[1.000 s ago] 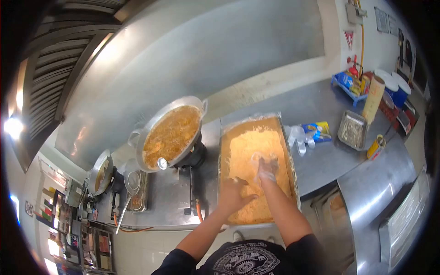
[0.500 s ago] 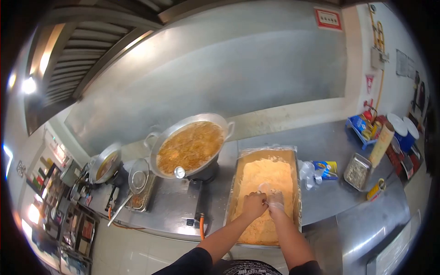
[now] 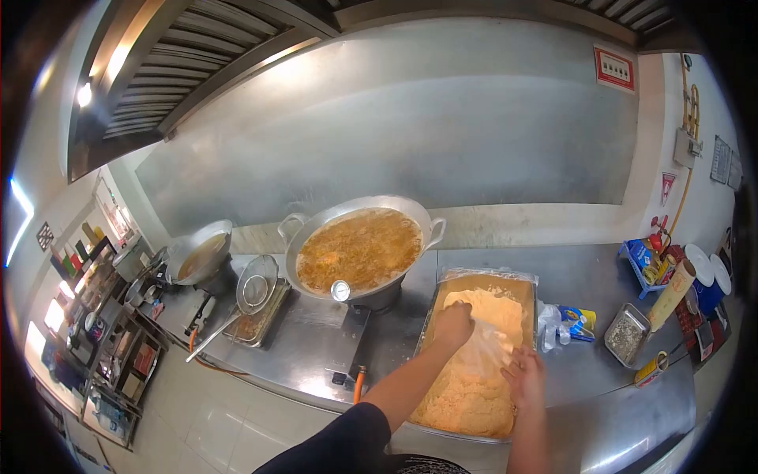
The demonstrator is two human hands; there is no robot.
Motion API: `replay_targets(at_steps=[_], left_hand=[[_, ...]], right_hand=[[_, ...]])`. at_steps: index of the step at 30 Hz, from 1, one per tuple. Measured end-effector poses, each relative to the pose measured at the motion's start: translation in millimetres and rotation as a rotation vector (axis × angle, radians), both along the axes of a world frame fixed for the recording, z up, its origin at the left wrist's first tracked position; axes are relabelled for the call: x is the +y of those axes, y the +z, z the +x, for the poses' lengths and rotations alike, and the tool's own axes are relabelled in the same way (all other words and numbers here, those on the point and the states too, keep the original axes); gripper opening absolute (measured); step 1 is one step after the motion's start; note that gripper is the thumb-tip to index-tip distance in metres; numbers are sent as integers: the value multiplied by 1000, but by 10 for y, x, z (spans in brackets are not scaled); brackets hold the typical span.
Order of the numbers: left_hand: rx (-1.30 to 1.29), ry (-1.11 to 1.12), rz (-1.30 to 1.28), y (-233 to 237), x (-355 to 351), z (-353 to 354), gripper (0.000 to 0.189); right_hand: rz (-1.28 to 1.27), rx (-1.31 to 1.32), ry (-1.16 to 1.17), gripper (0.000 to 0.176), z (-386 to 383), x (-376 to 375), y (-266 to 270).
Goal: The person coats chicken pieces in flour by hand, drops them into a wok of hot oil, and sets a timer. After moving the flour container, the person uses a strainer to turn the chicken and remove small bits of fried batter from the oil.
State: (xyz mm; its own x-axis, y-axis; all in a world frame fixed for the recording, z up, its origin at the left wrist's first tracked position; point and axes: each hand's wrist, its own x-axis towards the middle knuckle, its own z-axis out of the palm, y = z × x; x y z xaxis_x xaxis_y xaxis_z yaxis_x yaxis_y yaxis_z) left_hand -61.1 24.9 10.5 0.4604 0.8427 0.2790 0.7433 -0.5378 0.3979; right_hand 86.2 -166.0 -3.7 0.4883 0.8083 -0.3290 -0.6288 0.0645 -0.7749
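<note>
A clear plastic glove (image 3: 485, 352) stretches over orange-tinted breading flour (image 3: 466, 403) in a large lined tray (image 3: 517, 286). My left hand (image 3: 454, 324) is closed on one end of the glove, above the far left part of the flour. My right hand (image 3: 524, 375) is bare, its fingers apart and bent, beside the glove's other end near the tray's right side. Whether the right fingertips still touch the plastic is hard to make out.
Left of the tray, a large wok (image 3: 359, 249) of bubbling oil carries a dial thermometer (image 3: 340, 291). A long-handled strainer (image 3: 257, 289) rests farther left, near a second wok (image 3: 201, 253). Plastic bags (image 3: 551, 325) and a metal pan (image 3: 628, 335) lie on the right.
The glove has come off my right hand and now hangs from my left. My hands have moved apart, the left one away from me and the right one toward me. The view has shifted.
</note>
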Motion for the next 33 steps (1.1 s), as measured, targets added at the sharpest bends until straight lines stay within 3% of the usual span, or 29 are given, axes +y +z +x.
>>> replay_targets(at_steps=[3,5,6,8,9,11,15,16,19,20,23,24,27,28,30,31,32,33], left_hand=[[-58,150,-41,28,96,20,24],[-144,194,-183,26,27,-35,33],[-172,86,-189,-147,-1,-2,39],[-228,-128,-202,-622,-44,121,53],[-248,-159,-274,-582,-104,97,58],[-292,-220,-414,-382,-309,76,66],[-1086,163,-659,-319,-358,-49,53],[-1164,185,-774,-213,-371,-133,59],[-1287,-10,-1237,68,-761,-71,71],[-1158,-107,-1213,-190,-712,35,77],[-1286,22,-1310,624,-874,-103,78],[-1340,-127,-1156,672,-834,-109,70],[-851,-339,-314,512,-1041,-61,74],[-639,-300,-239,437,-1160,-104,70],[-216,-212,-73,297,-1404,-291,63],[-3,-163,13,202,-1520,-404,60],[-59,-140,218,-138,-1424,-567,53],[-191,-193,91,-64,-1404,-753,50]], right_hand=[[-41,-178,-206,45,121,-109,-34],[-1,-221,-23,52,63,-5,-90],[20,-240,71,56,1,80,-137],[21,47,243,64,-186,353,-140],[23,191,325,68,-250,473,-156],[15,75,195,72,-259,659,-250],[123,-401,-74,77,-630,648,80],[253,-809,-136,79,-771,582,131],[112,-590,-30,81,-813,536,-59],[64,-510,-3,82,-841,514,-153],[-43,-289,72,84,-806,525,-330],[-6,-165,115,87,-764,463,-324],[250,146,313,91,-734,175,-14],[401,459,308,88,-649,220,70],[470,85,-55,81,-526,198,561],[565,100,-146,80,-308,131,644],[665,118,-226,78,-107,96,752],[550,-73,-298,72,-83,-57,1010]])
